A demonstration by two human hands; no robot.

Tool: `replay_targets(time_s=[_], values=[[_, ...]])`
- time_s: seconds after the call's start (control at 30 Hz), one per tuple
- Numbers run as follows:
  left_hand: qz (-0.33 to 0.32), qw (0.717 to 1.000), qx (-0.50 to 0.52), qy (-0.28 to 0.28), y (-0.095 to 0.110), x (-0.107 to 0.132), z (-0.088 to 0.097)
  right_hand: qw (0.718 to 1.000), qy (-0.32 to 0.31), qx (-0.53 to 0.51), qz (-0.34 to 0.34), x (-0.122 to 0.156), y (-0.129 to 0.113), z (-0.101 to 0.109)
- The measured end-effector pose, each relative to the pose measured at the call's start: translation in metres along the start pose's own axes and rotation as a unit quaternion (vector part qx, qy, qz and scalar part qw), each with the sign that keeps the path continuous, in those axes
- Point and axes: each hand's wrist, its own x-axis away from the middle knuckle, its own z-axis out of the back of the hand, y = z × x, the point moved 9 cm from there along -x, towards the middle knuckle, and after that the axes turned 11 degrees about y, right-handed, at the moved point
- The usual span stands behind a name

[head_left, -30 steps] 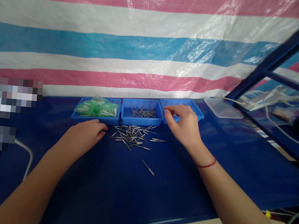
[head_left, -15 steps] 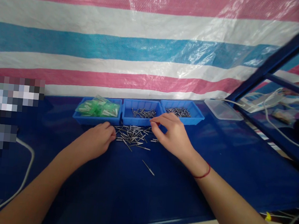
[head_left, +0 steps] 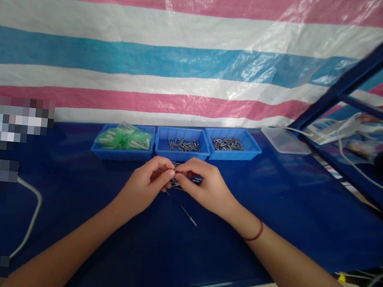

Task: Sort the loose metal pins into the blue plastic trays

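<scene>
My left hand [head_left: 149,178] and my right hand [head_left: 204,183] meet fingertip to fingertip above a pile of blind rivets [head_left: 177,187]. Thumb and forefinger are pinched together on each hand. Whatever lies between the tips is too small and too covered to make out. Both hands hide most of the pile; some thin metal shanks show between and below the fingers. A single blind rivet [head_left: 189,216] lies apart on the blue table, nearer to me.
Behind the hands stand three blue bins: the left bin [head_left: 122,156] with green-and-clear bags, the middle bin [head_left: 160,145] and right bin [head_left: 253,149] with small metal pieces. A clear plastic lid [head_left: 284,141] lies right of them. A white cable [head_left: 38,205] runs at left.
My left hand has moved right from the pile's left edge, and my right hand has come down and left from near the middle bin. Their fingertips now meet over the pile.
</scene>
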Motion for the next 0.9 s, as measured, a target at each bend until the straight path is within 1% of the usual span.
replay_targets(time_s=[0.07,0.13,0.3,0.4,0.5,0.63,0.7,0.8,0.9], values=[[0.019,0.998,0.061,0.000,-0.001,0.001,-0.003,0.997,0.010,-0.050,-0.050,0.000,0.006,0.002],[0.028,0.995,0.096,-0.001,0.000,0.001,-0.004,0.993,0.014,-0.084,-0.085,0.000,0.010,0.003],[0.037,0.992,0.122,0.007,0.002,0.001,-0.003,0.980,-0.018,-0.156,-0.122,0.002,0.012,-0.003],[0.052,0.991,0.126,0.011,-0.001,0.000,-0.002,0.978,-0.022,-0.167,-0.119,0.002,0.010,-0.003],[0.061,0.993,0.099,0.000,-0.003,0.000,-0.003,0.982,-0.009,-0.155,-0.107,0.001,0.008,0.001],[0.025,0.999,0.013,-0.029,0.002,0.002,-0.006,0.988,0.010,-0.129,-0.083,0.000,0.004,0.006],[0.005,0.999,-0.017,-0.033,0.003,0.002,-0.006,0.990,0.014,-0.117,-0.072,0.000,0.002,0.007],[-0.002,1.000,-0.019,-0.023,0.003,0.002,-0.004,0.994,0.019,-0.097,-0.053,0.000,0.000,0.008],[0.006,1.000,-0.010,0.005,0.000,0.001,0.001,0.997,0.030,-0.067,-0.035,-0.001,-0.002,0.010]])
